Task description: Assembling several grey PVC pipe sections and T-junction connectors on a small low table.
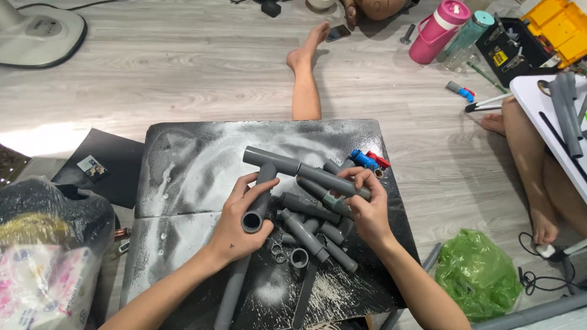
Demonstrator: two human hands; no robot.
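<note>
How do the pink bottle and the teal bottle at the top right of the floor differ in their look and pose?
The pink bottle looks wider and is opaque, while the teal bottle is slimmer with a see-through lower body. The pink bottle has a white band under its pink lid; the teal bottle has a plain teal cap. The pink bottle lies nearer the black board. Both are on the wooden floor, side by side, leaning the same way.

Bright, even indoor light. A washed-out glare patch lies on the floor (55, 137) at nine o'clock. Soft shadows sit under the hands. Focus is sharp mid-frame; edges bend slightly with wide-angle distortion.
</note>
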